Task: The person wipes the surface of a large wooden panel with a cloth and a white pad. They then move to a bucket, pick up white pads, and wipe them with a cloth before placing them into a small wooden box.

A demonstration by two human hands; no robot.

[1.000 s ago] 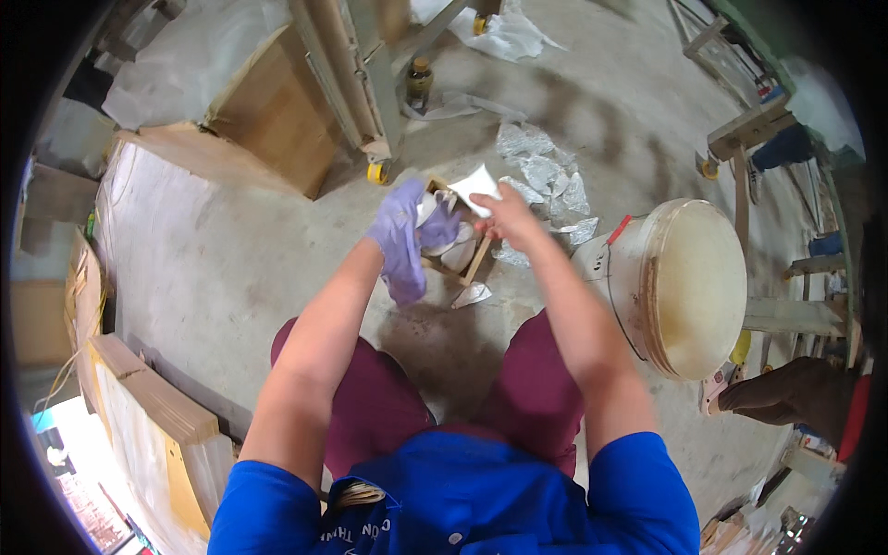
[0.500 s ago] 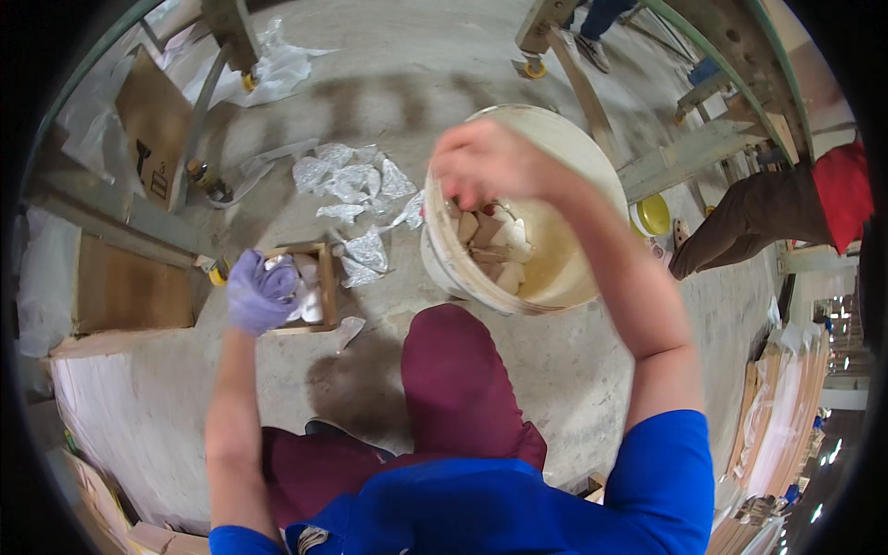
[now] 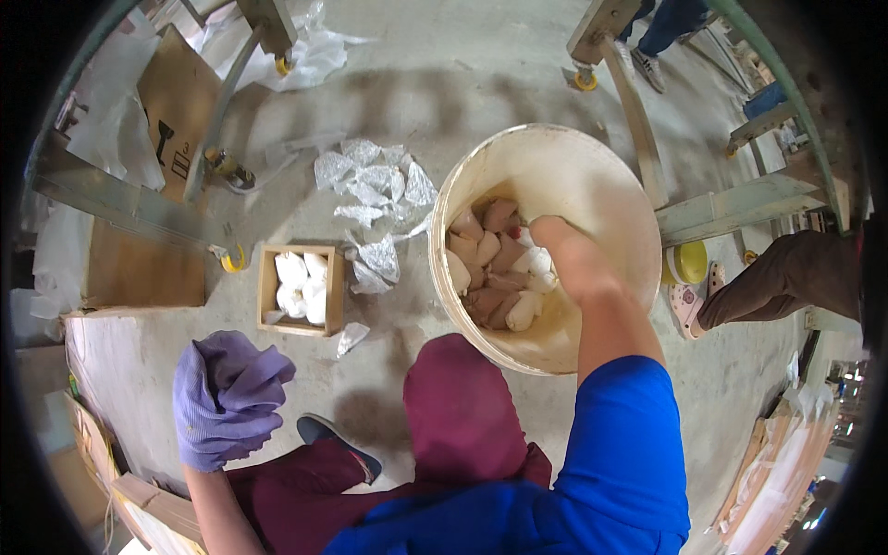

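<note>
My left hand [image 3: 205, 402] wears a lavender knit glove and is raised at the left, closed around a bunched lavender glove or cloth [image 3: 252, 377]. My bare right hand [image 3: 555, 239] reaches down inside a large off-white bucket [image 3: 446, 277] at the right; its fingers are hidden behind the hand. Under it lie several rounded white and pinkish-brown lumps [image 3: 499, 264], whose material I cannot make out. A small wooden box [image 3: 339, 291] stands on the floor ahead of my left hand, with several white lumps [image 3: 301, 287] in it.
Crumpled silvery sheets [image 3: 375, 180] lie between box and bucket. A bottle [image 3: 228, 166] and a cardboard box [image 3: 171, 116] are at the left. Wheeled frame legs [image 3: 592, 42] stand ahead. A yellow-green bucket [image 3: 685, 264] and another person's legs [image 3: 777, 277] are at the right.
My left hand has drawn back from the wooden box toward me, still with the lavender bundle. My right hand has gone from above the bucket's near-left rim down inside it.
</note>
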